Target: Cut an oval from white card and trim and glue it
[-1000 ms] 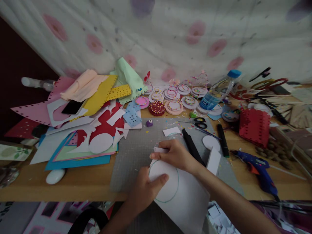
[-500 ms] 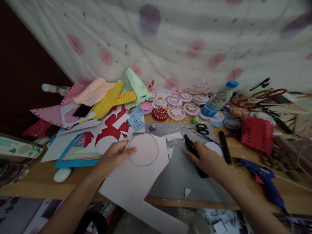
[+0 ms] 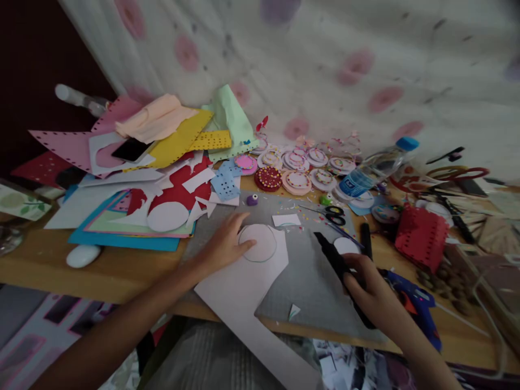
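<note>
A white paper sheet (image 3: 244, 292) with a pencil-like drawn circle lies over the grey cutting mat (image 3: 300, 287), and its long strip hangs past the table's front edge. My left hand (image 3: 221, 246) has hold of the sheet at its upper left, thumb on top inside the circle. To the right, above the mat, my right hand (image 3: 369, 287) is wrapped around a black utility knife (image 3: 333, 254), which points up and left, apart from the sheet. A small white offcut (image 3: 294, 311) rests near the mat's front. Another paper scrap (image 3: 286, 220) lies behind the sheet.
Paper and foam sheets (image 3: 130, 233) are piled on the left. Decorated discs (image 3: 296, 181) stand at the back, beside a tilted water bottle (image 3: 365, 173). Scissors (image 3: 335, 215), a black marker (image 3: 366, 241) and a blue glue gun (image 3: 418, 303) lie on the right.
The sheet, in my left hand, has come to lie lower on the mat and further right. My right hand has moved right and down with the knife. The view has shifted too.
</note>
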### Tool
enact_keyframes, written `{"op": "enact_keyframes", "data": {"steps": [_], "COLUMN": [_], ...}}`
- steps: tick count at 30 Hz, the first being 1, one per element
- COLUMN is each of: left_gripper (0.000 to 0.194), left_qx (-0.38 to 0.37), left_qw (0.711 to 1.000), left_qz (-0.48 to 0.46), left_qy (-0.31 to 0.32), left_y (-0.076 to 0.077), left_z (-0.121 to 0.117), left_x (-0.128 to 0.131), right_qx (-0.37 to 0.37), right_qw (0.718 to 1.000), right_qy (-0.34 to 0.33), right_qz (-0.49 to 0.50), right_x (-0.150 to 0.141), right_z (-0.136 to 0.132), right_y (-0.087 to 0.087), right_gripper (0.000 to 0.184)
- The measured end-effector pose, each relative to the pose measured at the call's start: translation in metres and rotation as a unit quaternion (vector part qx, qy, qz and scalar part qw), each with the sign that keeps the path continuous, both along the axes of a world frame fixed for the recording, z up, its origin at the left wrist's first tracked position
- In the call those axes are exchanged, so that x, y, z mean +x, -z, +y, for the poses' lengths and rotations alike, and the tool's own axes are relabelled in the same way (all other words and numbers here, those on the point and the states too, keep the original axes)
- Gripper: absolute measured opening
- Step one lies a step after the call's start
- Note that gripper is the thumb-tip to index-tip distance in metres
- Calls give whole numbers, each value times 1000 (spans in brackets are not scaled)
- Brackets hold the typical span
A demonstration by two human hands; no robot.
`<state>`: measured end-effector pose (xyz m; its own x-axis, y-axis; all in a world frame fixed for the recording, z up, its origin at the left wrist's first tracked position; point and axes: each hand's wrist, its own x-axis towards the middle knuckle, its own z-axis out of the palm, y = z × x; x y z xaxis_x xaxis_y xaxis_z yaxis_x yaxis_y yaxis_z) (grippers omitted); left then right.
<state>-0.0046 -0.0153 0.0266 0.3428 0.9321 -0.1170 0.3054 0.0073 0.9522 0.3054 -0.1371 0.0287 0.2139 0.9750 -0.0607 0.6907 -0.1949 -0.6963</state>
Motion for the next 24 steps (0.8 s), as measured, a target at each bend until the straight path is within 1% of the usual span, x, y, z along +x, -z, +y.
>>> {"op": "enact_keyframes", "data": {"steps": [1,2,3,5,8,11,14,16,18,20,21,22,24], "left_gripper": [71,76,76,67,48,45,43,36,30,28,28,29,34], "left_qx": [29,59,87,121,112,87,52,12,-40,-94,-119,-139,-164], "left_qw": [999,996,991,980,980,985,995,998,992,976,966,956,943], "left_qz": [14,32,50,71,52,30,-1,-53,-119,-162,-166,-165,-142], "left_qy": [22,54,89,141,154,144,86,31,-29,-111,-156,-198,-252], "left_y": [3,6,9,13,15,12,8,3,-5,-18,-26,-33,-46], "left_z": [0,0,-1,-1,2,7,8,4,-3,-11,-15,-19,-25], "left_x": [-1,-3,-6,-13,-21,-23,-27,-34,-47,-64,-74,-83,-101], "right_qx": [-6,-9,-13,-24,-20,-21,-30,-42,-53,-56,-48,-30,31], "right_qw": [999,998,996,991,984,978,970,955,930,908,906,911,932], "right_qy": [10,25,39,53,64,58,45,30,-6,-48,-61,-63,-43], "right_qz": [35,62,84,121,166,202,239,293,363,412,417,406,359], "right_x": [0,-1,-3,-11,-26,-41,-55,-66,-79,-91,-96,-99,-99], "right_z": [-3,-6,-8,-8,-2,8,19,26,32,39,43,47,55], "right_y": [-3,-5,-8,-13,-16,-15,-10,-6,-1,7,10,14,19], "right_gripper": [32,35,37,39,43,46,46,45,42,39,38,37,37]}}
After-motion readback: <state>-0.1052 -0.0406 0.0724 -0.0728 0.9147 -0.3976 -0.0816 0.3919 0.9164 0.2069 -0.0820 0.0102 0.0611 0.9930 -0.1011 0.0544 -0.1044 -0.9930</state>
